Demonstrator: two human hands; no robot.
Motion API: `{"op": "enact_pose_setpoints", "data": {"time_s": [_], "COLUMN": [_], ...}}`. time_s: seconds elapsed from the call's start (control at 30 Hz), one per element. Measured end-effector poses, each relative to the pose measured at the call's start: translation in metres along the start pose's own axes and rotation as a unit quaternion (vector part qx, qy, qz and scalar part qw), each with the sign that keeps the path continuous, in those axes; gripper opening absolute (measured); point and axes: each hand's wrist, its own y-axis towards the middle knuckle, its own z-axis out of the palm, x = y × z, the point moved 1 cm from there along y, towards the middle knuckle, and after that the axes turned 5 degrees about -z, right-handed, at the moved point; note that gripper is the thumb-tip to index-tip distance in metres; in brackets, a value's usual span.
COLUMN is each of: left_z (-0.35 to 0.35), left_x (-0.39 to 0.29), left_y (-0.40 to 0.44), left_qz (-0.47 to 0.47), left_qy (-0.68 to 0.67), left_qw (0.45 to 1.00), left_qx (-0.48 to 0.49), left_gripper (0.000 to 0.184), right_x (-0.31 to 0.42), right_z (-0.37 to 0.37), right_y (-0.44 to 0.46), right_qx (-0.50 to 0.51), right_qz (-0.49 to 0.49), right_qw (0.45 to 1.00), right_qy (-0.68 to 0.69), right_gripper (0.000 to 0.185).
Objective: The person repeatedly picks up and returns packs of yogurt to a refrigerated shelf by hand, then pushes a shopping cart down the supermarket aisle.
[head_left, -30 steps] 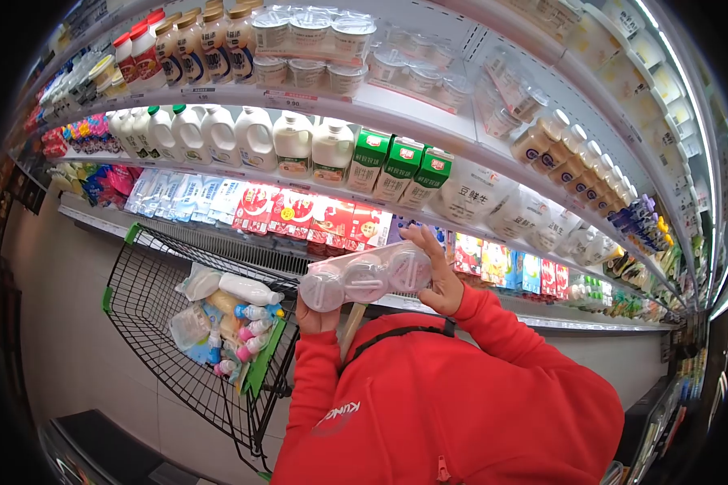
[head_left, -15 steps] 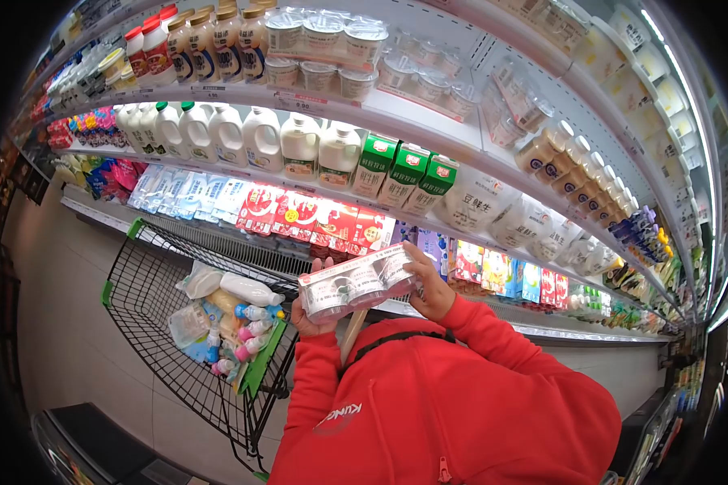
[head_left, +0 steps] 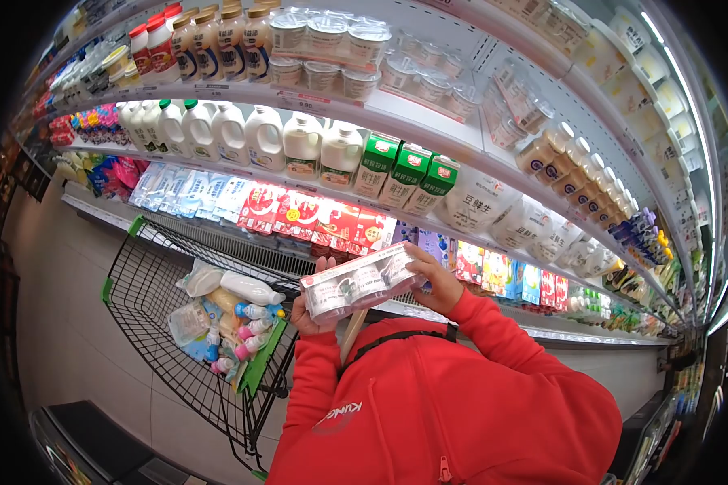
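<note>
A multipack of yogurt cups [head_left: 362, 283], in a pinkish-white sleeve with clear cups side by side, is held tilted in front of my chest. My left hand [head_left: 309, 314] supports its left end, the fingertips showing behind the pack. At the other end my right hand [head_left: 435, 279] grips the upper right corner, fingers over the top. Similar-looking cup packs [head_left: 328, 36] stand on the upper shelf. Just left of my hands is the shopping cart [head_left: 150, 331], a black wire basket with green corners.
Inside the cart lie a white bottle [head_left: 251, 288], small bottles with pink and blue caps [head_left: 251, 347] and bagged goods. Ahead, the refrigerated shelves carry milk jugs [head_left: 264, 136], green-topped milk cartons [head_left: 406, 171] and red boxes [head_left: 299, 212]. A dark case [head_left: 89, 440] is at lower left.
The yogurt pack has tilted slightly in my hands, its printed faces showing a bit differently. Both hands keep their hold; the cart and shelves look nearly the same.
</note>
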Motion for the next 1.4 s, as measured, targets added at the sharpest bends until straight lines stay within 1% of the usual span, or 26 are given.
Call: {"op": "enact_pose_setpoints", "data": {"time_s": [0.07,0.1,0.17,0.2,0.23,0.27,0.3,0.33,0.37,0.4,0.43,0.47,0.5,0.53,0.63,0.73,0.83,0.93,1.03,1.13,1.23,1.33,1.4], "left_z": [-0.002,0.002,0.013,0.022,0.031,0.029,0.027,0.026,0.023,0.012,-0.004,-0.019,-0.003,0.002,0.019,0.008,0.006,0.013,0.017,0.014,0.006,0.008,0.008], "left_x": [0.0,0.0,0.0,-0.001,0.0,-0.001,-0.002,-0.003,-0.001,-0.003,-0.008,-0.011,-0.008,-0.006,-0.002,-0.002,-0.002,-0.001,-0.002,-0.002,-0.003,-0.002,-0.002], "left_y": [-0.001,-0.001,0.001,0.002,0.003,0.002,0.002,0.001,-0.001,0.0,0.002,0.0,-0.004,-0.004,-0.001,0.001,0.0,0.001,0.001,0.002,0.0,-0.001,-0.002], "left_qz": [-0.003,-0.004,-0.025,-0.036,-0.041,-0.051,-0.062,-0.072,-0.06,-0.096,-0.133,-0.168,-0.143,-0.149,-0.163,-0.191,-0.186,-0.18,-0.179,-0.178,-0.188,-0.194,-0.2], "left_qy": [0.021,0.031,0.006,-0.007,0.025,0.038,0.051,0.064,0.07,0.042,0.013,-0.015,0.05,0.055,0.074,0.076,0.081,0.084,0.088,0.09,0.116,0.133,0.134], "left_qw": [1.0,0.999,0.999,0.997,0.997,0.997,0.997,0.995,0.987,0.991,0.99,0.986,0.986,0.984,0.976,0.973,0.975,0.974,0.975,0.977,0.974,0.968,0.966], "left_qx": [-0.017,-0.026,0.037,0.068,0.064,0.038,0.01,-0.018,-0.129,-0.081,-0.034,0.013,-0.074,-0.085,-0.126,-0.103,-0.089,-0.105,-0.1,-0.077,-0.058,-0.084,-0.09], "left_gripper": [0.084,0.083,0.067,0.06,0.062,0.062,0.061,0.062,0.062,0.061,0.06,0.059,0.057,0.057,0.056,0.059,0.062,0.064,0.063,0.063,0.063,0.065,0.066], "right_x": [0.0,0.001,0.005,0.006,0.006,0.007,0.011,0.007,-0.002,-0.009,-0.013,-0.014,-0.014,-0.014,-0.02,-0.033,-0.033,-0.034,-0.025,-0.022,-0.03,-0.024,-0.008], "right_z": [-0.006,-0.01,-0.017,-0.016,-0.016,-0.016,-0.015,-0.014,-0.009,-0.005,-0.004,-0.004,-0.006,-0.008,-0.003,0.003,0.005,0.008,0.006,0.006,0.016,0.005,0.002], "right_y": [0.002,0.002,0.002,0.001,0.001,0.0,0.001,-0.001,-0.006,-0.01,-0.011,-0.012,-0.01,-0.009,-0.012,-0.018,-0.019,-0.02,-0.013,-0.009,-0.01,-0.008,0.002], "right_qx": [0.008,0.035,0.089,0.1,0.111,0.123,0.113,0.094,0.072,0.051,0.035,0.015,0.007,-0.001,-0.047,-0.05,-0.048,-0.035,-0.06,-0.055,-0.116,-0.068,-0.095], "right_qz": [0.001,0.062,0.183,0.191,0.198,0.205,0.232,0.245,0.26,0.274,0.272,0.326,0.361,0.394,0.409,0.427,0.458,0.42,0.443,0.475,0.475,0.508,0.529], "right_qw": [1.0,0.996,0.971,0.966,0.961,0.954,0.933,0.924,0.913,0.901,0.897,0.883,0.863,0.843,0.843,0.831,0.814,0.837,0.817,0.799,0.773,0.77,0.753], "right_qy": [0.007,0.046,0.122,0.142,0.16,0.179,0.251,0.278,0.305,0.333,0.348,0.338,0.352,0.365,0.346,0.352,0.353,0.348,0.364,0.364,0.405,0.381,0.38], "right_gripper": [0.067,0.069,0.074,0.076,0.078,0.081,0.07,0.069,0.067,0.065,0.058,0.05,0.042,0.036,0.028,0.026,0.028,0.043,0.033,0.038,0.043,0.05,0.051]}}
